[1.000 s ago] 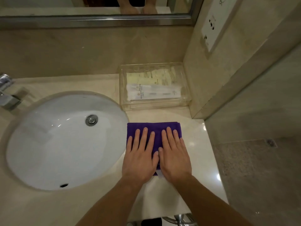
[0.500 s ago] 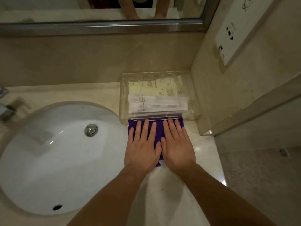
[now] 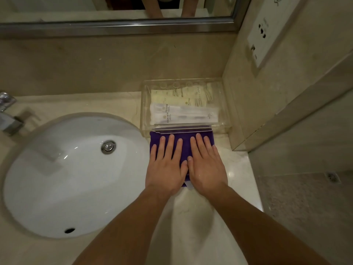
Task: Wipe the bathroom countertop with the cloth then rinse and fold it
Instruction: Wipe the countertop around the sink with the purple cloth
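Purple cloth [image 3: 185, 148], soft-looking, folded to a flat rectangle, lies on the polished beige stone countertop [image 3: 241, 169] just right of the sink, btwn the basin rim and the side wall. Both hands lie flat on it, palms down, fingers straight and slightly spread: left hand [image 3: 165, 169] on the left half, right hand [image 3: 207, 169] on the right half, thumbs touching in the middle. Neither grasps it; they only press it w/ open palms. Cloth's far edge meets the front wall of a clear hard-plastic tray [image 3: 146, 104], boxy w/ rounded corners; purple shows through the tray's lip, can't tell if the cloth is under it or only against it. Inside the tray lie flat white and cream paper sachets [image 3: 183, 115] w/ small print. Sink [image 3: 57, 188] is a glossy white oval bowl, round chrome drain plug [image 3: 108, 146] near its back. Chrome faucet [image 3: 7, 111] at the left edge. Brushed-metal mirror frame [image 3: 114, 25] runs above the stone backsplash.
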A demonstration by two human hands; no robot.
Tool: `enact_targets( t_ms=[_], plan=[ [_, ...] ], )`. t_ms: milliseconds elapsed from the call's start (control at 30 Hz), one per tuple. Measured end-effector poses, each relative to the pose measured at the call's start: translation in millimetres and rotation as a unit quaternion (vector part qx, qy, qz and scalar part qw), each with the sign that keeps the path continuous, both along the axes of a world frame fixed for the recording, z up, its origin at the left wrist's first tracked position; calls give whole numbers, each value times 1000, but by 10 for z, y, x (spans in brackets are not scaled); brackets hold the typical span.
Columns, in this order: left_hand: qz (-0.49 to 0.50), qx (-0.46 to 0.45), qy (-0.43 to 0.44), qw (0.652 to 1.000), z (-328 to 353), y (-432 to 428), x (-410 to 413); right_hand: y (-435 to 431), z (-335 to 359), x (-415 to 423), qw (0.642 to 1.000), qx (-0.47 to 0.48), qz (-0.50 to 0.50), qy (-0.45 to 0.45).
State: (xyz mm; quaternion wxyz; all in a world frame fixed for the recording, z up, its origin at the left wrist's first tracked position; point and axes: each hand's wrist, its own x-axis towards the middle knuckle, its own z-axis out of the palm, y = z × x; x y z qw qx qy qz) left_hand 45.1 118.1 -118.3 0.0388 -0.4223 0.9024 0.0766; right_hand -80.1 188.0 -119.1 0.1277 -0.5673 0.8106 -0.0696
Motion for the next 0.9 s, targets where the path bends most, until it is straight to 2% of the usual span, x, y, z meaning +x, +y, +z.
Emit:
enact_targets(
  t_ms=[400, 900],
  plan=[
    [3, 11, -25, 1000, 61, 567, 282, 563, 22, 301, 1000, 9, 0, 7],
    [-14, -13, 5, 1000, -16, 1163, 745, 1205, -10, 772, 1000, 1, -12, 13]
  ],
)
